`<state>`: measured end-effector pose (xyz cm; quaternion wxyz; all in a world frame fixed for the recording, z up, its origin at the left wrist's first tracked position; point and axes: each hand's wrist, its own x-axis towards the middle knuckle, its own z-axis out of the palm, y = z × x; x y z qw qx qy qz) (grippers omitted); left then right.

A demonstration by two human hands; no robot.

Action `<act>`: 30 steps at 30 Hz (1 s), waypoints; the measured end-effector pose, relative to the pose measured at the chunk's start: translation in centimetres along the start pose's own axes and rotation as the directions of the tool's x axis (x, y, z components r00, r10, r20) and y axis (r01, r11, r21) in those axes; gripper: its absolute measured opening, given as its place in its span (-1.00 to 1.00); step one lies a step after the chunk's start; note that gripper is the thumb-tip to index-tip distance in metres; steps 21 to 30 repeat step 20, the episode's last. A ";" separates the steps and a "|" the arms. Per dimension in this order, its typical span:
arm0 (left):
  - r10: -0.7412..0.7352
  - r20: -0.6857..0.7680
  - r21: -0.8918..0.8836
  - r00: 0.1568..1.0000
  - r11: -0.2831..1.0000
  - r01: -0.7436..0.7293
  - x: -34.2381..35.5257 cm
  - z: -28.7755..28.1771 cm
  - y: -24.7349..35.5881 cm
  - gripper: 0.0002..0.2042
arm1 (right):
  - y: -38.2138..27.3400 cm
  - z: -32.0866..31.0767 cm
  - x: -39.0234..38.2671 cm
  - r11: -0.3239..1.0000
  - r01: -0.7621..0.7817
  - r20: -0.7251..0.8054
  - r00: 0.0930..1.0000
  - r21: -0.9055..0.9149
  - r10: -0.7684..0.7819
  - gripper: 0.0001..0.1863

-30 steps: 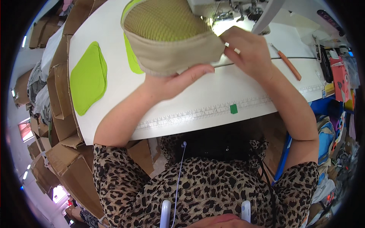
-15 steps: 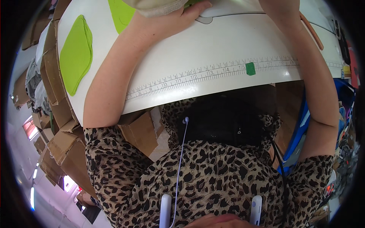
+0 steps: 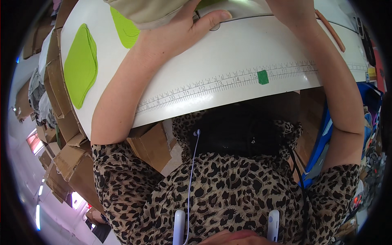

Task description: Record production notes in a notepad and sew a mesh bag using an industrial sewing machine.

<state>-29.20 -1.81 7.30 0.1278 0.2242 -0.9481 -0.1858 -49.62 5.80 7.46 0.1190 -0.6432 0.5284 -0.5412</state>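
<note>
My left hand lies near the table's far side, its thumb stretched to the right and apart from the other fingers, which run up to the picture's top edge and are partly hidden. A beige rounded cloth-like piece covers part of its wrist side. Beside the thumb is a small rounded grey plate set in the white tabletop. At the top edge, my right hand shows only its back and wrist; its fingers are cut off. A bright green textured piece lies left of my left wrist.
Another green layered piece rests on the table's left side. A measuring scale with a green tape mark follows the near edge. A brown thin strip lies beyond my right forearm. Cardboard boxes stand at the left.
My left hand has shifted slightly down, its thumb still stretched. The beige piece shows more and sits farther left. The view has tilted a little; my right hand is slightly farther left.
</note>
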 end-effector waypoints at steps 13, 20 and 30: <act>0.028 -0.054 -0.556 0.998 0.830 -0.053 -1.8 0.0 -1.4 -0.47 | -4.0 1.5 -3.3 0.721 0.475 0.424 0.864 -0.505 -0.272 -0.83; 0.018 0.104 -0.001 0.994 1.000 -0.018 -1.2 -1.6 0.7 -0.44 | -3.4 1.8 -3.3 0.783 0.449 0.353 0.882 -0.432 -0.311 -0.82; 0.018 0.104 -0.001 0.994 1.000 -0.018 -1.2 -1.6 0.7 -0.44 | -3.4 1.8 -3.3 0.783 0.449 0.353 0.882 -0.432 -0.311 -0.82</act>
